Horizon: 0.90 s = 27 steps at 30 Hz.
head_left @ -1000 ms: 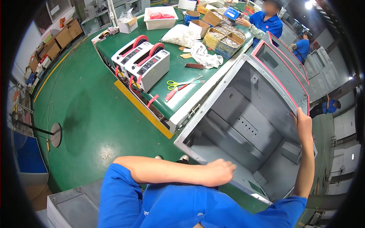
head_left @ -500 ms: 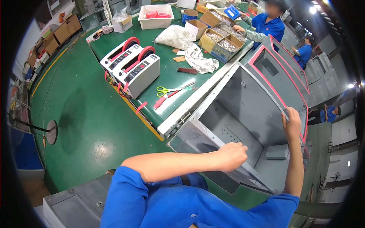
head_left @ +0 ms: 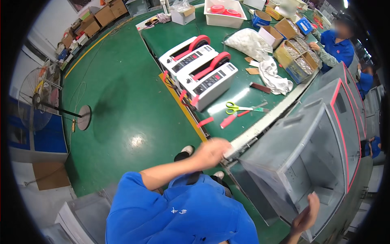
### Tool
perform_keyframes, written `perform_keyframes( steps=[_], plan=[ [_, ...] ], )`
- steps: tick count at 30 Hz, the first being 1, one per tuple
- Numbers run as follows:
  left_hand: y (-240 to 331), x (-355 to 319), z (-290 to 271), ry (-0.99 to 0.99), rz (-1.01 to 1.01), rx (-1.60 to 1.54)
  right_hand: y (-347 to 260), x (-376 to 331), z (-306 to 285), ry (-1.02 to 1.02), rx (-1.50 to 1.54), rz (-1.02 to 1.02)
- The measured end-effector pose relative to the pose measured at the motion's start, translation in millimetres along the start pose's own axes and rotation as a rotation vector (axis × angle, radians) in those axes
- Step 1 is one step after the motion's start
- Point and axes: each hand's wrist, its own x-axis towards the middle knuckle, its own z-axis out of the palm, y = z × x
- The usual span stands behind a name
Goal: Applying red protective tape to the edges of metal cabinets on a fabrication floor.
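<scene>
A grey sheet-metal cabinet with an open front stands at the right, beside the green-topped bench. My right hand is at the cabinet's near lower opening edge with fingers stretched and nothing in them. Whether it touches the metal I cannot tell. My left hand is by the bench's near corner, left of the cabinet, and its fingers are smeared by motion. On the bench lie green-handled scissors and a red-handled cutter. A red tape strip sticks out at the bench edge.
Two white tape dispensers stand on the bench. Behind them are a white bin, a white bag, a rag and boxes of small parts. A co-worker stands at the far right. A fan stands at left.
My left hand has left the cabinet edge and moved left toward the bench corner. My right hand has come down from the cabinet's far side edge. The view has turned left.
</scene>
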Motion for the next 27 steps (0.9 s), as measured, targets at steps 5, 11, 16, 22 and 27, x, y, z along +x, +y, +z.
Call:
perform_keyframes(
  steps=[5,11,16,22,27],
  plan=[
    [-187,33,-166,0.688,-0.473,-0.139,-91,9,97,0.227,0.175,0.109],
    [-287,71,-251,0.456,-0.476,0.08,-177,40,217,-0.047,0.456,0.354],
    [-267,47,-274,0.274,-0.206,-0.019,-208,28,247,-0.193,0.562,0.539],
    [-182,-102,-281,-0.54,-0.219,0.09,-216,-94,296,-0.61,0.836,1.207],
    [-87,-57,-272,-0.467,-0.288,-0.198,-210,-148,309,-0.627,0.769,1.185]
  ],
)
